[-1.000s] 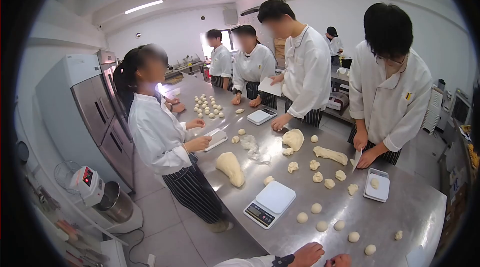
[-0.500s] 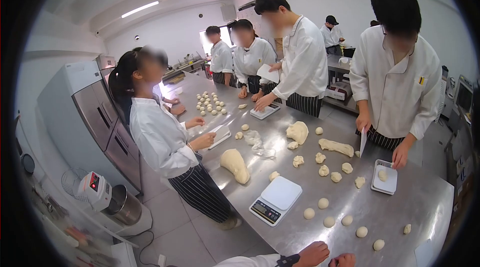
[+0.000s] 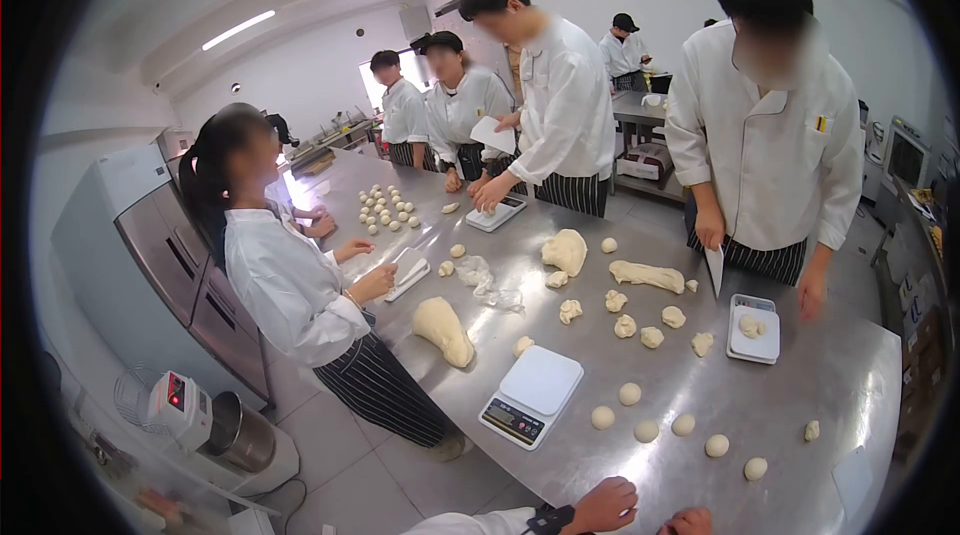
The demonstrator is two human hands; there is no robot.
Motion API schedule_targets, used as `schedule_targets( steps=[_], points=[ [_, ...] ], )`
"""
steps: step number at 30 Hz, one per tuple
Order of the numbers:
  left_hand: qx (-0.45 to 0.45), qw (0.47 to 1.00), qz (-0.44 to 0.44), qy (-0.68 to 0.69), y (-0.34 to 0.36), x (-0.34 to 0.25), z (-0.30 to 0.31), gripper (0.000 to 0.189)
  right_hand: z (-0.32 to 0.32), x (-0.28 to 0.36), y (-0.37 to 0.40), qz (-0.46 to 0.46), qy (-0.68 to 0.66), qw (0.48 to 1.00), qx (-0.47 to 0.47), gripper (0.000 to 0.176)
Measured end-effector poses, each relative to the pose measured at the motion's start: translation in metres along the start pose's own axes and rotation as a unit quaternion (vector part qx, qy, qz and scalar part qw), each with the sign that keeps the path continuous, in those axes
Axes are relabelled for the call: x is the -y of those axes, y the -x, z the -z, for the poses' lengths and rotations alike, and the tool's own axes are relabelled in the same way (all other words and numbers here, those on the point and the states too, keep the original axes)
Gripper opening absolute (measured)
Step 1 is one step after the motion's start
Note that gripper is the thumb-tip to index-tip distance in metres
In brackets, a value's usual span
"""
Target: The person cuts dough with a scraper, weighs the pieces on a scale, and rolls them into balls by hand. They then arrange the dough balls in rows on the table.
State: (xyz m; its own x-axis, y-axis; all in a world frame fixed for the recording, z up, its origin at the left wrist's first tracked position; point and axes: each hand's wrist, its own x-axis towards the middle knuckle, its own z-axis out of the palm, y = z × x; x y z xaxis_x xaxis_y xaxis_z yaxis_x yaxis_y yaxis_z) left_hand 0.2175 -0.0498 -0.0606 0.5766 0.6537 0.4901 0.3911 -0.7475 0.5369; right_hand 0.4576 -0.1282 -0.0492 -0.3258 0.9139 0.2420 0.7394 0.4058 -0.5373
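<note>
A: Both hands are low at the near edge of the table. How do they stand?

B: The left hand [image 3: 606, 505] lies back upward, its fingers bent inward, with a dark band [image 3: 550, 519] at the wrist. The right hand [image 3: 690, 521] is beside it, a little apart, also bent and cut off by the bottom edge.

A: Is anything in them?

B: I can't tell. The palms and undersides are hidden, so neither the grip nor how far the fingers are curled in is clear.

A: And the dough?

B: Six round dough balls [image 3: 646, 431] lie on the steel table [image 3: 640, 470] just beyond the hands, apart from both. One lies past the left hand's knuckles; two more are beyond the right hand, off to its right. A rougher dough piece [image 3: 811, 430] sits farther right.

A: What's past the left hand on the other side?

B: A digital scale [image 3: 531, 397], ahead and to the left. Across the table, a co-worker [image 3: 765, 155] holds a white scraper [image 3: 715, 270] beside another scale [image 3: 737, 347] bearing dough.
</note>
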Motion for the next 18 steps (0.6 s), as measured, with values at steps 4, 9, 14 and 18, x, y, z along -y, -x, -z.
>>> schedule_targets(
  steps=[4,9,14,18],
  points=[
    [0.014,0.996,-0.068,-0.048,-0.017,0.049,-0.037,0.012,-0.021,-0.037,-0.043,0.012,0.075,0.991,-0.114,0.010],
    [0.037,0.999,-0.022,-0.026,0.012,0.038,0.030,0.013,0.030,-0.029,0.003,-0.010,0.044,0.990,-0.131,0.013],
    [0.070,0.996,-0.059,-0.002,-0.018,0.004,0.002,0.014,-0.008,-0.001,-0.028,0.053,0.039,0.993,-0.101,0.012],
    [0.045,0.997,-0.059,-0.020,-0.025,0.035,0.014,0.014,0.006,-0.034,-0.041,0.007,0.041,0.989,-0.142,0.012]
  ],
)
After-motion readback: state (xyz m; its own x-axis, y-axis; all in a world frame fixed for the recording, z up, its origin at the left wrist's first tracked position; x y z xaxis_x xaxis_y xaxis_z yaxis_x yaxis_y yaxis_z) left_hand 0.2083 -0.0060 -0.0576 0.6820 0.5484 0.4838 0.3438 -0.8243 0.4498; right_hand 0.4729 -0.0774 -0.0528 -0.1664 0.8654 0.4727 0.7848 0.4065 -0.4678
